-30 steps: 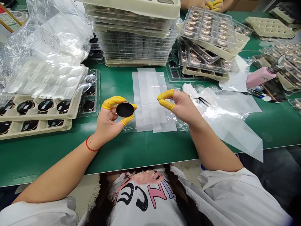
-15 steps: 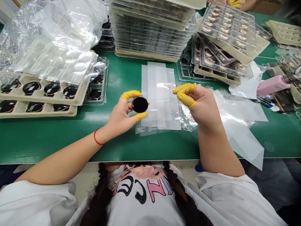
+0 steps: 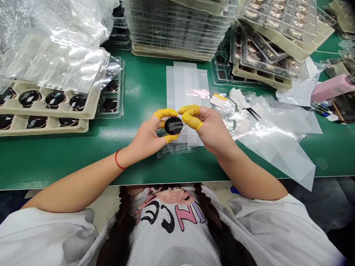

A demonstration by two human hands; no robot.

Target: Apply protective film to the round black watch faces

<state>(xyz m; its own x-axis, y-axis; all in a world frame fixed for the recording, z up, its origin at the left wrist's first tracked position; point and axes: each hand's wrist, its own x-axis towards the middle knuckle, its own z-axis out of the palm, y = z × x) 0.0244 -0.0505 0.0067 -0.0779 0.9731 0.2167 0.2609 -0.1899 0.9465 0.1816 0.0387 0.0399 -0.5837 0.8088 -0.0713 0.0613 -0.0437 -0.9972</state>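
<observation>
On my feed, at far left, a beige tray [image 3: 41, 127] holds rows of black round pieces [image 3: 55, 98], with a crumpled clear plastic bag [image 3: 55, 55] lying over it at upper left. Moving right, the person's left hand [image 3: 146, 138], a red string bracelet [image 3: 118, 159] at its wrist, grips a round black disc [image 3: 173, 125] by the edge between yellow finger cots [image 3: 165, 113]. The disc sits at centre frame, held above clear film sheets [image 3: 188, 85].

The change I notice is on the disc's face: plain black a moment ago, it now shows small white printing, too small for me to read. The right hand [image 3: 213, 129] has also closed in, thumb and forefinger pinched narrow, tips just beside the disc. I cannot tell whether they hold anything thin. Further right, tweezers [image 3: 253, 113] lie on loose film, and a pink bottle [image 3: 332, 87] sits near the right edge.
</observation>
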